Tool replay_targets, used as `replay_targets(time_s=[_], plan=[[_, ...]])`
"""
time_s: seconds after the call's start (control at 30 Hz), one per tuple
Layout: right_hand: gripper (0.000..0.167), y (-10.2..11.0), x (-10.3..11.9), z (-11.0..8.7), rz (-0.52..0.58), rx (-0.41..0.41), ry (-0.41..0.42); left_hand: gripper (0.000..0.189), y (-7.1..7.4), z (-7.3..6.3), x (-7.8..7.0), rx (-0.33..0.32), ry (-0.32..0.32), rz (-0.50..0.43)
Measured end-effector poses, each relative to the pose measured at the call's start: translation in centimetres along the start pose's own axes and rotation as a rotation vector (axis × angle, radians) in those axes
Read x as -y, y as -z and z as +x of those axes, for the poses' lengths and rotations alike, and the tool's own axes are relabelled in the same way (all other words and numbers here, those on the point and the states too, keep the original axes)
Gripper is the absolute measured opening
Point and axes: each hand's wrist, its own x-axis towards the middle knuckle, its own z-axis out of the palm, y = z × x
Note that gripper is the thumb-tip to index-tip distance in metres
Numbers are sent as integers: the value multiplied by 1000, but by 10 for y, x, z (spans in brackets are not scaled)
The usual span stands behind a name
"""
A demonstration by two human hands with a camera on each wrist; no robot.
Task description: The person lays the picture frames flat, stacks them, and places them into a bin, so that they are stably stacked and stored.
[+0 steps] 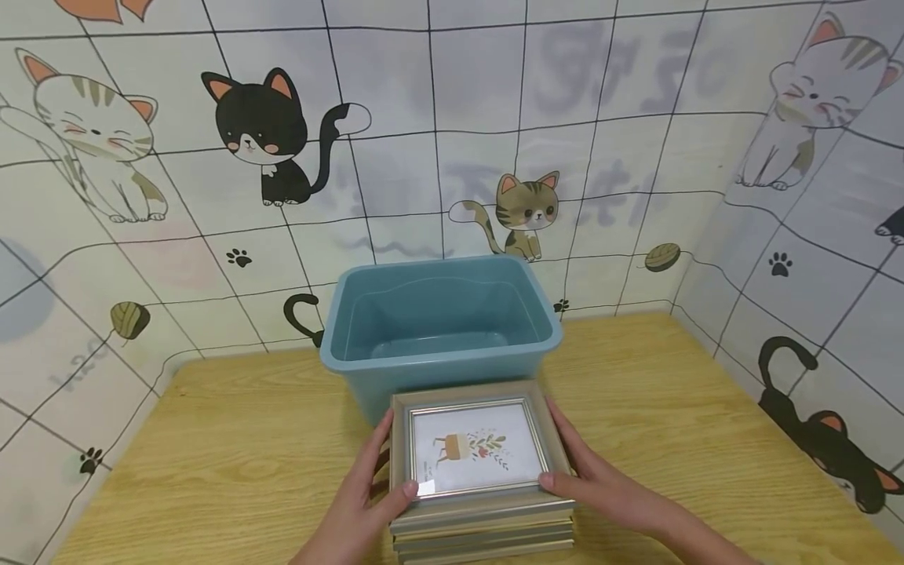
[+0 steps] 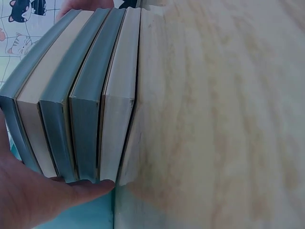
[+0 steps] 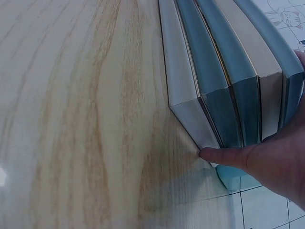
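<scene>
A stack of several picture frames [image 1: 483,518] sits on the wooden table. The top picture frame [image 1: 476,449] faces up and holds a print of a plant in a pot. My left hand [image 1: 360,498] grips the stack's left side, its thumb at the top frame's near corner. On the right side, my right hand [image 1: 600,486] holds the stack the same way. Edges of the stacked frames [image 2: 86,100] alternate between blue-grey and pale in the left wrist view. In the right wrist view, one finger [image 3: 224,156] reaches across to the lowest frame [image 3: 186,90].
Right behind the stack stands a blue plastic bin [image 1: 441,365], with nothing visible inside. Wood-patterned table [image 1: 247,439] extends to both sides. A cat-print covering [image 1: 395,157] hangs behind and along the sides.
</scene>
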Motion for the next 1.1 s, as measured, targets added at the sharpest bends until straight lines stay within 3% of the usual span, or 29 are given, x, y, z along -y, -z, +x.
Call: replay_targets(time_s=[0.17,0.47,0.63,0.87,1.1], plan=[[91,0,-2,0,5,0,1,84,-1,-1,3,-12,-31,-22],[92,0,-4,2,7,12,18,85,-2,2,5,-7,37,-59],[91,1,-7,0,-3,9,46,87,-5,2,7,12,7,-56],[92,-3,-14,1,-17,-48,140,88,-8,2,9,5,-46,-66],[92,-8,-16,1,-1,-103,140,88,-9,2,7,-12,-28,-69]])
